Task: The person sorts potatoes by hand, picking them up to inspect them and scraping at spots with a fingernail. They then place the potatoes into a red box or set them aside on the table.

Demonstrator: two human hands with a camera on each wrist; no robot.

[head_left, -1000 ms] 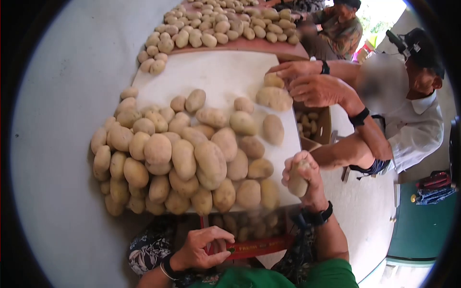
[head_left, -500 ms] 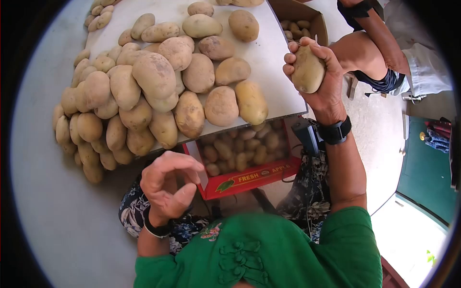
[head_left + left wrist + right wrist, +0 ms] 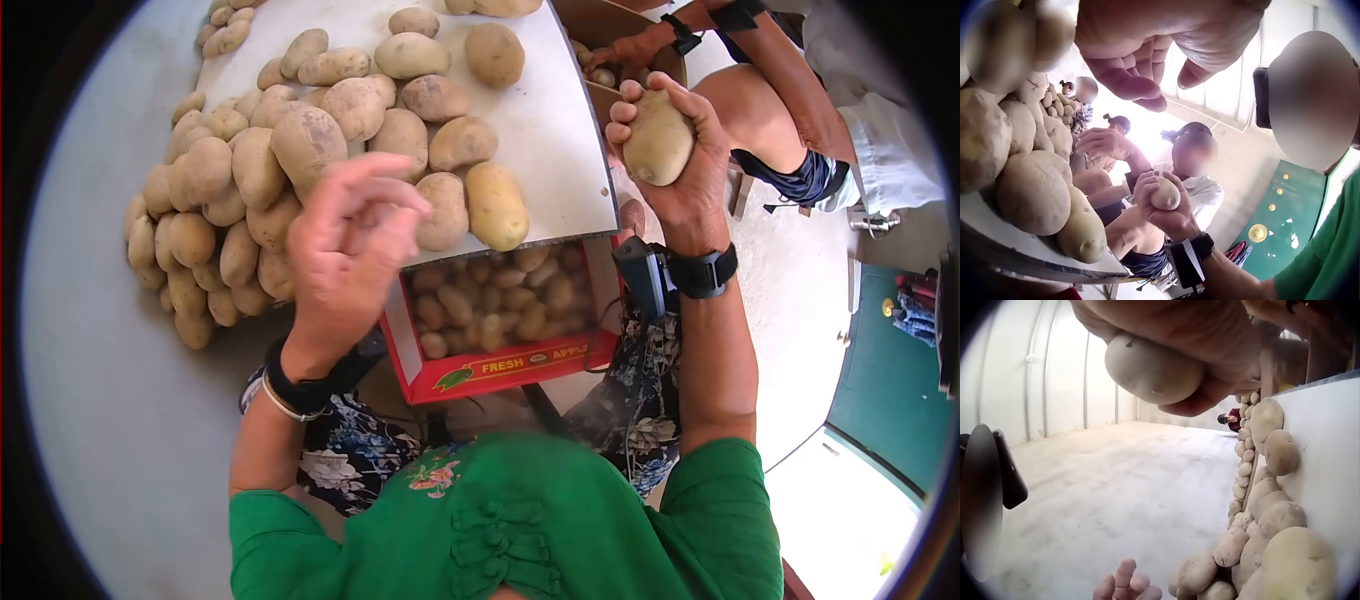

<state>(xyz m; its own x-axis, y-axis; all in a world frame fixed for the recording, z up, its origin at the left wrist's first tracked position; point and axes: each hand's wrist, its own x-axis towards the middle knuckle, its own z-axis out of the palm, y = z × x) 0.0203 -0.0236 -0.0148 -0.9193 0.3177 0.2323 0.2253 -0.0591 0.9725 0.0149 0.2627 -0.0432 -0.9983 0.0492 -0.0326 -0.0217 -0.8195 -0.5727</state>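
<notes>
My right hand grips a pale oval potato, fingers and thumb wrapped round its sides, beyond the right edge of the white board. The same potato shows below the palm in the right wrist view. My left hand hovers at the near side of the potato pile, its fingers loosely bent with nothing between them. A yellowish potato lies at the board's near edge, just right of a rougher one partly behind my left fingertips.
Below the board's near edge stands a red carton of potatoes. At the far right, another person's hand reaches into a brown cardboard box. That person's bare knee is close behind my right hand.
My right hand has turned, showing the potato in its palm, and moved up in the view. My left hand has risen from beside the carton to the pile. The head view has tilted down.
</notes>
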